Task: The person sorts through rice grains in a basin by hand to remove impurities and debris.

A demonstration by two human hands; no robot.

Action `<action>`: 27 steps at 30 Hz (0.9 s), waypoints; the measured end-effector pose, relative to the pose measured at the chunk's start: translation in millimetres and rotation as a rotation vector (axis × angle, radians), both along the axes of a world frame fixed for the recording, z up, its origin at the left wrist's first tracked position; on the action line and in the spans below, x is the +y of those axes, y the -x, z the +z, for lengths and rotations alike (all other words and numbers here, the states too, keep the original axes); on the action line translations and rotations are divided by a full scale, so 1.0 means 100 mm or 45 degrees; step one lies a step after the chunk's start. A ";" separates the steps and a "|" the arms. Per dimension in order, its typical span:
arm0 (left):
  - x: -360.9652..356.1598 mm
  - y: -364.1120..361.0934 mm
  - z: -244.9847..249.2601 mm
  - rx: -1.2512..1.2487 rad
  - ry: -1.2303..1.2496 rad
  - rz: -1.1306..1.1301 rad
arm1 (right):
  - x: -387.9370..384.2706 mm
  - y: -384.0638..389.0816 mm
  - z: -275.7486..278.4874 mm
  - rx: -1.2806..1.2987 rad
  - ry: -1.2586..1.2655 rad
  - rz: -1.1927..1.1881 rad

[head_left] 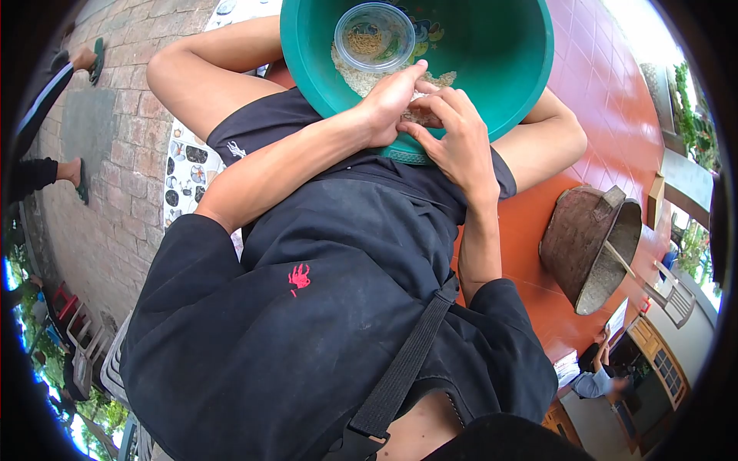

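A green plastic basin (492, 61) rests on the person's lap, with pale rice grains (355, 79) piled along its near side. Inside it, over the rice, stands a clear plastic tub (375, 38) holding a small heap of brownish, husk-like grains (364, 40). At the basin's near rim my left hand (390, 104) is cupped, with some rice in its curled palm. Meeting it, my right hand (455, 127) has its thumb and fingers bent in close at that rice. Whatever sits between its fingertips is too small to make out.
On the orange tiled floor at right, a worn metal bowl (573, 246) leans on its side with a stick in it. A person's legs and sandals (81, 180) show at far left on brick paving. Another person (596, 380) is at lower right. Chairs (84, 338) stand lower left.
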State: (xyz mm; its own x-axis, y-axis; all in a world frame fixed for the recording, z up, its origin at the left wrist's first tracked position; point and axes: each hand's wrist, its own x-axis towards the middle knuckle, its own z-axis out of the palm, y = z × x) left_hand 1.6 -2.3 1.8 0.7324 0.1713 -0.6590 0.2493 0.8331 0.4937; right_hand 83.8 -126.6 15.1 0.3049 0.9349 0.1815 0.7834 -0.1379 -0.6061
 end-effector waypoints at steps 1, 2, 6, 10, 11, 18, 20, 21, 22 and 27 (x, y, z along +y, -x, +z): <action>0.01 0.00 0.00 -0.029 0.005 0.001 | 0.02 0.03 -0.01 -0.038 -0.001 -0.017; 0.01 0.00 -0.01 -0.057 0.010 0.002 | 0.03 0.05 -0.02 -0.075 -0.003 -0.032; 0.00 -0.01 -0.10 -0.060 0.027 0.051 | 0.04 0.05 -0.07 -0.054 0.004 -0.069; -0.01 -0.03 -0.19 -0.074 0.004 0.049 | 0.04 0.06 -0.06 -0.074 -0.013 -0.040; -0.01 -0.04 -0.22 -0.045 -0.012 0.073 | 0.04 0.06 -0.06 -0.060 -0.030 -0.030; 0.01 -0.02 -0.20 -0.059 -0.015 -0.004 | 0.02 0.05 -0.13 -0.005 -0.064 -0.032; -0.01 -0.02 -0.13 -0.024 -0.044 0.023 | 0.01 0.05 -0.14 0.074 -0.059 -0.051; -0.01 -0.01 -0.08 -0.024 -0.045 0.023 | 0.01 0.04 -0.14 0.074 -0.059 -0.051; -0.01 0.00 -0.04 -0.044 -0.048 0.015 | 0.00 0.03 -0.13 0.108 -0.070 -0.054; 0.00 -0.01 -0.09 -0.045 -0.067 0.000 | -0.03 0.00 -0.07 0.308 -0.112 -0.117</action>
